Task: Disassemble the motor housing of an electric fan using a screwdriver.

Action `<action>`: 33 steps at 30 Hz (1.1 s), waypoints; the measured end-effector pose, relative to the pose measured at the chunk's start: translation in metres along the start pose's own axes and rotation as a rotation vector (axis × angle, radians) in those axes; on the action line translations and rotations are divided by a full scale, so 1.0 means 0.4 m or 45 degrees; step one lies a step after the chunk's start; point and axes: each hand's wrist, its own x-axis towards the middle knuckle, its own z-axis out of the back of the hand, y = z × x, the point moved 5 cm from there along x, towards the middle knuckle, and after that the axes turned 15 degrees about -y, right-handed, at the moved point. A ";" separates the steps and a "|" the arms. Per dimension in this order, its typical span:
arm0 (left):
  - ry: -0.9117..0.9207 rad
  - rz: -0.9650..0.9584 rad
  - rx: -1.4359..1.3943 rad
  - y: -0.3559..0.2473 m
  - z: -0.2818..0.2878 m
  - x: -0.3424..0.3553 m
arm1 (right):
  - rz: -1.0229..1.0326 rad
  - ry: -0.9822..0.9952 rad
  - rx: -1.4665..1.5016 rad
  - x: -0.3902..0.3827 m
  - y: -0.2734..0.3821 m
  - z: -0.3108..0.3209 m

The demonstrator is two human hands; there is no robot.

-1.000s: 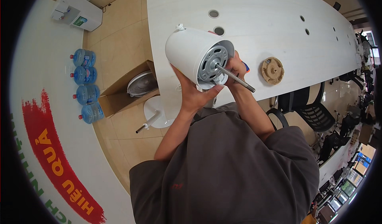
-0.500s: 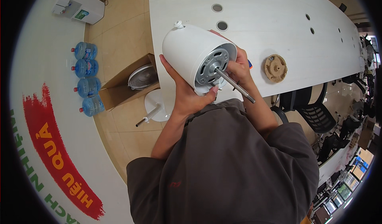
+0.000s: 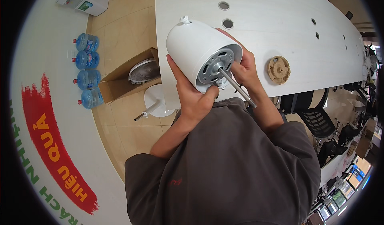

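Observation:
A white fan motor head is held tilted above the near edge of the table. Its rounded rear cover carries a small white knob. A grey metal motor plate shows in its open front, with a long bare shaft sticking out toward my body. My left hand grips the housing from the left, its thumb near the lower rim of the open front. My right hand wraps round the right side, fingers partly hidden behind the housing and thumb close to the motor plate.
A round brown moulded pulp piece lies on the white table. Left of the table, a cardboard box holds a fan grille, beside a white stand base with a pole. Several water bottles line the wall; a black chair stands right.
The whole view has turned slightly. Both hands keep their hold on the motor head, and the left thumb is bent a little more at its rim.

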 end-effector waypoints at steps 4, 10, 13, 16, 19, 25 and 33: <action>-0.048 0.000 -0.003 0.009 0.007 -0.004 | 0.086 0.031 -0.145 -0.003 0.012 0.001; -0.008 0.002 0.033 0.008 0.017 -0.005 | 0.061 0.079 -0.212 -0.011 0.032 0.000; 0.015 0.012 0.012 0.009 0.018 -0.007 | 0.113 0.125 -0.240 -0.010 0.024 0.007; 0.014 0.031 -0.003 0.010 0.022 -0.002 | -0.036 0.183 -0.328 -0.021 -0.013 0.029; 0.063 0.160 -0.012 0.037 0.040 -0.005 | -0.112 0.210 -0.160 -0.035 -0.044 0.028; 0.051 0.298 0.024 0.068 0.062 -0.016 | -0.226 0.283 0.214 -0.080 -0.093 0.039; 0.125 0.217 0.163 0.067 0.085 -0.016 | -0.056 0.220 0.043 -0.118 -0.148 -0.003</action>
